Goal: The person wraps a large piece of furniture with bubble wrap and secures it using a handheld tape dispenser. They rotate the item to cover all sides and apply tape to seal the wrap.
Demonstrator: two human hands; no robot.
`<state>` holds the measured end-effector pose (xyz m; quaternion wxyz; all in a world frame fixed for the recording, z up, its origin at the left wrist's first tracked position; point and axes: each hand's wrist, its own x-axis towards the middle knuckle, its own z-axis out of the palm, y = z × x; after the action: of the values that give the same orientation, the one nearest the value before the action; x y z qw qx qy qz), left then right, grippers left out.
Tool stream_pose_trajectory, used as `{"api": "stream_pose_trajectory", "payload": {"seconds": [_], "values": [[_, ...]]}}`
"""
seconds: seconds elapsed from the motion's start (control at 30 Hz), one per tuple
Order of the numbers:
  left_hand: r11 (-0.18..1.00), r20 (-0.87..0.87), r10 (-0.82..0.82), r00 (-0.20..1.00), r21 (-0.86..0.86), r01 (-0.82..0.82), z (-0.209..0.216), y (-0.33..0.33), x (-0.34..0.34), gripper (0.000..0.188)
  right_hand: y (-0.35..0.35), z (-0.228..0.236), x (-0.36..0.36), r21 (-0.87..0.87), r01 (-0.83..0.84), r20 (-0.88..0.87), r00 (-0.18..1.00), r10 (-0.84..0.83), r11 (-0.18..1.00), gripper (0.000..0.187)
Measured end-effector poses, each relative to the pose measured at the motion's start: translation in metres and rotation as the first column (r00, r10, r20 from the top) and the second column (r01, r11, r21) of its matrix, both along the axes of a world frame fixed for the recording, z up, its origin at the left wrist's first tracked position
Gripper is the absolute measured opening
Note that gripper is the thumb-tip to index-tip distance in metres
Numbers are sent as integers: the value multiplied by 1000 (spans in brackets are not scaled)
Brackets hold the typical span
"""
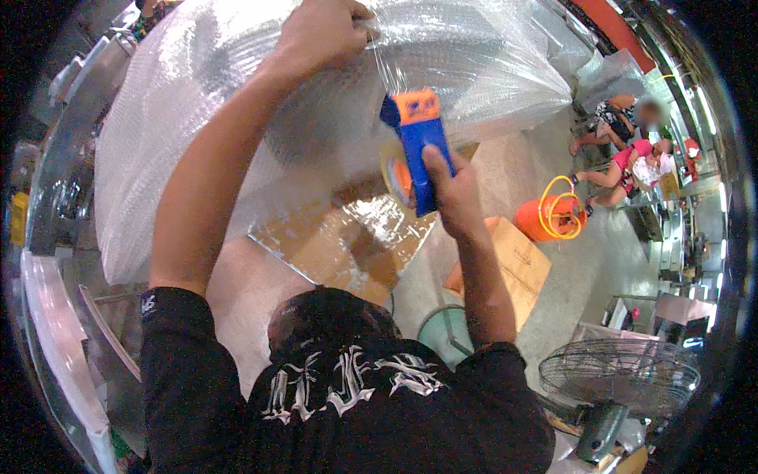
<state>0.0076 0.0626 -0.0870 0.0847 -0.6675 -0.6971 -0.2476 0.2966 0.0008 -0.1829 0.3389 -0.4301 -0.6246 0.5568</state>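
Head view. My left arm reaches up and across from the lower left, sleeve ending near the elbow, with the left hand point(325, 33) at the upper edge over the bubble-wrapped bundle point(197, 87). Its fingers are partly curled beside a strip of clear tape point(380, 63); whether they pinch the strip I cannot tell. My right forearm rises from the lower right, leaning slightly left, and the right hand point(459, 193) is closed around the handle of the tape dispenser point(427, 150), thumb lying along its blue body.

The dispenser is in front of me, just below the bundle's near side and above a worn brown board point(316, 245). Its long axis runs away from me, tilted a little to the left at the far end. The orange head points away, toward the bundle; the blue handle end points back toward me. The tape roll point(397, 175) sits on its left side, and the strip extends from the head toward my left hand.

Count: one dispenser, one roll, one large bundle. On the right: one cardboard box point(521, 265), one orange gas cylinder point(541, 219) with a yellow hose point(545, 201), one fan point(620, 379), one green container point(442, 336) partly behind my right arm, and two seated people point(624, 154).
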Motion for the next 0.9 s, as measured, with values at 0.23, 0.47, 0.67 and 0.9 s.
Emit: {"api": "stream_pose_trajectory", "payload": {"seconds": [0.23,0.47,0.67,0.9], "values": [[989,-218,-141,966,22,149,1,-32,30,49,38,-28,-46,-61,-39,113,993,46,997,67],[838,-509,-543,668,-279,468,-107,-66,42,83,21,-136,-24,-58,-64,170,983,73,996,64],[886,-630,-462,624,-293,360,-134,-75,44,100,-11,-178,-4,-111,-110,251,959,134,988,77],[911,-745,-394,539,-397,117,-160,-94,74,97,7,-130,-12,58,-372,914,393,100,927,56]]}}
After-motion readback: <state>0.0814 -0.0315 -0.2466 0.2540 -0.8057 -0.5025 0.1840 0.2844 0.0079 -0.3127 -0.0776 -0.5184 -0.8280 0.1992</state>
